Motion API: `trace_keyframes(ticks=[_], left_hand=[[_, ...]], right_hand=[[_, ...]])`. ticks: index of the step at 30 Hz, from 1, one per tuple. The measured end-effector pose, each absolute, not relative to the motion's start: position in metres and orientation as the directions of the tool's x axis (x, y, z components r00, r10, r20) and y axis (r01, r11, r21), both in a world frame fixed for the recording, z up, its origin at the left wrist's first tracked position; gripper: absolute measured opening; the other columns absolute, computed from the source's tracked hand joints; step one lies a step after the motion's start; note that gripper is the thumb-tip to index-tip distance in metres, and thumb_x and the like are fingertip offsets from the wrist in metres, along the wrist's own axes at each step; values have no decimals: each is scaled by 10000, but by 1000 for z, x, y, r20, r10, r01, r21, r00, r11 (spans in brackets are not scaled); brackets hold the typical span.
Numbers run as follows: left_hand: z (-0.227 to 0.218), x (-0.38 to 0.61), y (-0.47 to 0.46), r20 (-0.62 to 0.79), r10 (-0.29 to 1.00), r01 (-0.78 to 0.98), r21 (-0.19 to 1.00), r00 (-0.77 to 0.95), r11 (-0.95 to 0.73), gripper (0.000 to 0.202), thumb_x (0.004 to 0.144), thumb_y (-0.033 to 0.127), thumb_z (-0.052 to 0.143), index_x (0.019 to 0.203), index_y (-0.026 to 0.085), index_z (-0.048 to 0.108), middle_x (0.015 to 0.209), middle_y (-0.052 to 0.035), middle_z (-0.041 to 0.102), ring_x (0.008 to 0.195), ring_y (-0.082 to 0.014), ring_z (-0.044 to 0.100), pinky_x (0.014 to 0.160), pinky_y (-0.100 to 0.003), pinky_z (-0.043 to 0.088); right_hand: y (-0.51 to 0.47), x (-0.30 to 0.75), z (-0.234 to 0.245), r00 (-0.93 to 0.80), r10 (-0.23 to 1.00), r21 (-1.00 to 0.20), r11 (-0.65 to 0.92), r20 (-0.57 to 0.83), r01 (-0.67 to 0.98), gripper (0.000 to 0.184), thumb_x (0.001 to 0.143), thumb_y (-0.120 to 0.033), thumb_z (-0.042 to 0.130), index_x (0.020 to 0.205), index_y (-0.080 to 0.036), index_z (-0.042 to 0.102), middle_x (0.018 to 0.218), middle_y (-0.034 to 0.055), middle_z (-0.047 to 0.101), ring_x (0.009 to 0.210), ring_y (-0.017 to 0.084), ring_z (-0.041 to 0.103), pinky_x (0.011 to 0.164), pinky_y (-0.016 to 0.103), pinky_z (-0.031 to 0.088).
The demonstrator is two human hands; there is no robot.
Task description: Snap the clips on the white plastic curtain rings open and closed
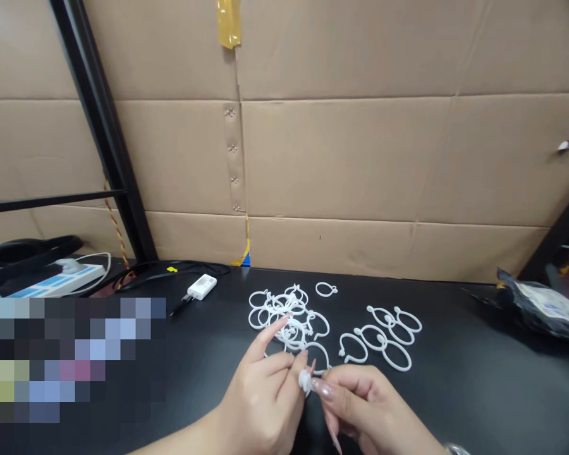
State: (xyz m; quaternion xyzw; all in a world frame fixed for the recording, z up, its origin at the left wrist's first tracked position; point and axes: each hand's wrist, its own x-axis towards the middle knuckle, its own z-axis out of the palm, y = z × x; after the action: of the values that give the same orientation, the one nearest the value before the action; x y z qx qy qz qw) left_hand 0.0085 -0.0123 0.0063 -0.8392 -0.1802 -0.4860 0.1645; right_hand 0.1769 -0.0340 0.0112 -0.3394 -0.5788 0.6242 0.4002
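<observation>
Both my hands meet low in the middle of the head view over a black table (455, 392). My left hand (265, 398) and my right hand (360, 404) pinch the same white plastic ring (313, 370) between their fingertips, at a small knob on the ring. My left index finger sticks out toward a tangled pile of white rings (287, 313) just beyond. A second, flatter group of white rings (384, 335) lies to the right of the pile. One single ring (326, 289) lies behind them.
A cardboard wall (360, 158) closes the back of the table. A small white box with a cable (201, 286) lies at the left, a power strip (61, 278) and black frame post (104, 126) further left. A black plastic bag (540, 306) sits at the right edge.
</observation>
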Motion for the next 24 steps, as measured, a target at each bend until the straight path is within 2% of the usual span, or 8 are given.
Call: trace_keyframes(ticks=[6, 13, 20, 24], left_hand=[[18, 9, -16, 861, 257, 459, 31, 438, -888, 184, 786, -33, 474, 804, 78, 620, 614, -35, 662, 514, -114, 589, 996, -537, 362], [12, 9, -14, 864, 216, 475, -29, 454, -880, 227, 764, -48, 462, 871, 51, 635, 633, -62, 680, 506, -121, 580, 986, -571, 363], [1, 9, -13, 865, 121, 465, -140, 487, -874, 189, 791, -14, 473, 905, -5, 623, 639, -105, 697, 502, -137, 585, 952, -553, 420], [-4, 9, -12, 856, 108, 459, -161, 505, -874, 222, 817, 6, 454, 976, -24, 606, 623, -99, 695, 500, -139, 581, 945, -548, 433]], right_hand=[[-34, 174, 16, -435, 900, -974, -102, -5, -200, 438, 744, -514, 652, 512, -174, 501, 495, -39, 423, 481, 90, 287, 483, 247, 204], [-34, 174, 15, -429, 902, -988, -106, -48, -111, 453, 751, -539, 626, 509, -176, 502, 482, -30, 435, 467, 92, 271, 479, 260, 168], [-36, 177, 10, -433, 901, -1000, -29, -28, 5, 476, 785, -551, 586, 515, -158, 574, 496, -15, 442, 503, 113, 332, 525, 273, 244], [-37, 180, 6, -421, 905, -998, -67, -63, 6, 474, 775, -559, 599, 525, -157, 592, 494, -35, 396, 498, 104, 301, 515, 266, 239]])
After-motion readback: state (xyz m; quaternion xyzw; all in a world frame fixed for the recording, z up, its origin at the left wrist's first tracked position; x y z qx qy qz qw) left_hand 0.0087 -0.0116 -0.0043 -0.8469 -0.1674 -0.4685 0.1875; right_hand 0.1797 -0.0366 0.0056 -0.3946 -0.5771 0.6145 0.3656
